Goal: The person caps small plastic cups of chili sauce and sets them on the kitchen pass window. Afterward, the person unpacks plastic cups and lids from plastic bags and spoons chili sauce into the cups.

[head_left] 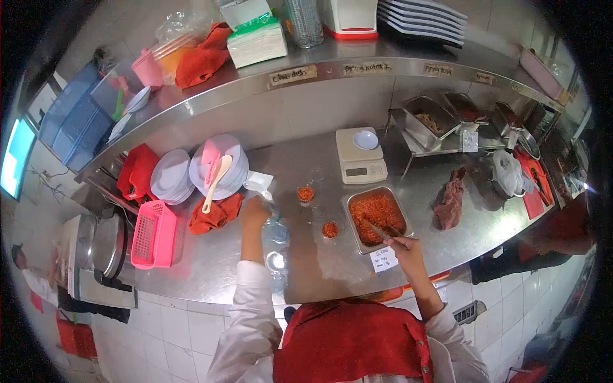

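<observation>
My right hand (407, 250) is closed round the handle of a metal spoon (378, 231). Its head is sunk in red chili sauce (373, 210), which fills a steel tray (407, 225) near the counter's front. My left hand (255, 214) reaches over a row of clear plastic cups (276, 235), at their far end near crumpled clear plastic (258, 182); its fingers are too unclear to read. Between the hands stand two small cups of red sauce, a farther cup (305, 194) and a nearer cup (329, 230). A handwritten label (383, 259) lies at the tray's front edge.
Behind the tray stands a kitchen scale (361, 167) with a small white dish (366, 140). To the left are stacked plates (237, 167), a white ladle (217, 182), a red cloth (220, 216) and a pink basket (154, 236). A dark red cloth (451, 201) lies right. A steel shelf (246, 83) overhangs the back.
</observation>
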The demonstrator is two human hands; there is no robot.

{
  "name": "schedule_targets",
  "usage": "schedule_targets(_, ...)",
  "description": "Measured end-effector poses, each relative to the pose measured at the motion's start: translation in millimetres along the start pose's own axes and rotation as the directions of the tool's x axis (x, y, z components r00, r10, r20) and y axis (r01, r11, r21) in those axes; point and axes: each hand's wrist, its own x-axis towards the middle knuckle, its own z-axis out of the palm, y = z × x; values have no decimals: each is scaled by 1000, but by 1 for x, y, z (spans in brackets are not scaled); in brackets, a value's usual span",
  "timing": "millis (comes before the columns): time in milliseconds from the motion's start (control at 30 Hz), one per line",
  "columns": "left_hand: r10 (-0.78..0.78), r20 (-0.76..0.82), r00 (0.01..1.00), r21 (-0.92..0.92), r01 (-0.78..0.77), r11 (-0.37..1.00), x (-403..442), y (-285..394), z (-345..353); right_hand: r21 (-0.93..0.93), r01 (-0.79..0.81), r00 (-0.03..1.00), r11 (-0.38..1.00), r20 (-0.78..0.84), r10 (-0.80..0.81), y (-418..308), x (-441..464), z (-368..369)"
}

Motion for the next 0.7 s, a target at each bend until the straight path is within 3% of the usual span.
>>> schedule_targets(67,47,-251,967,-91,-72,993,-11,-9,-9,-29,14,1000,999,6,-14,6,-2,-3)
schedule_targets(167,46,-162,986,-203,-79,976,1,-31,-21,30,-30,999,999,38,29,7,-4,-5)
schedule_targets(300,13,-212,977,-306,-79,949,-24,-7,-62,23,-13,998,1000,69,11,14,-1,-10)
schedule_targets(400,69,-203,977,-250,-120,961,-19,-30,-54,-109,106,991,988,96,-95,-8,-4,-12)
schedule_targets(467,133,-222,966,-490,-229,841,-23,-30,-54,-381,209,978,901,108,-181,-31,-10,-19)
schedule_targets(500,44,-139,989,-571,-116,813,-28,-22,-60,-379,216,976,900,115,-186,-45,-14,-23)
schedule_targets(567,54,-149,987,-547,-128,827,-31,-26,-62,-728,143,989,670,83,-121,-77,-23,-27)
schedule_targets(633,61,-155,986,-524,-134,841,-37,-24,-68,-736,190,980,650,108,-165,-108,-20,-30)
schedule_targets(700,95,-131,987,-683,-160,713,-58,-12,-85,-677,319,946,663,190,-261,-124,-11,-14)
